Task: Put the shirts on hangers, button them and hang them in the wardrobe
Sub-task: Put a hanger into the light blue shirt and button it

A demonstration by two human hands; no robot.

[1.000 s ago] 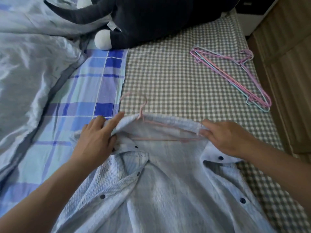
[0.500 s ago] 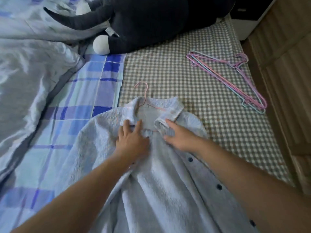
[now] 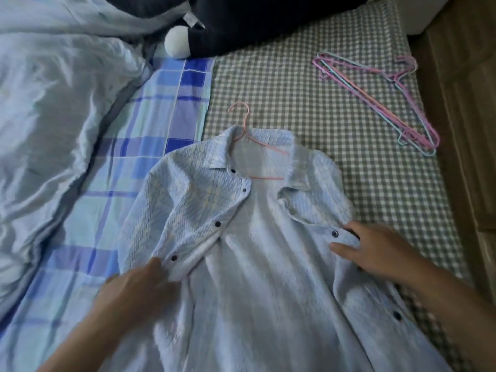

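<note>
A pale blue textured shirt [image 3: 249, 264] with dark buttons lies face up on the bed, its front spread open. A pink wire hanger [image 3: 243, 130] sits inside the collar, with its hook poking out above. My left hand [image 3: 139, 288], blurred, grips the left front edge beside a button. My right hand [image 3: 381, 251] pinches the right front edge just below another button. Both forearms come in from the bottom corners.
Several spare pink and blue hangers [image 3: 375, 103] lie on the checked sheet [image 3: 281, 89] at the back right. A dark plush toy [image 3: 241, 22] lies across the top, a crumpled pale duvet [image 3: 53, 130] on the left. Wooden panelling [image 3: 469, 130] borders the bed's right edge.
Both hands have left the collar and come down to the two front edges. The shirt front, held together half a second ago, now lies spread open.
</note>
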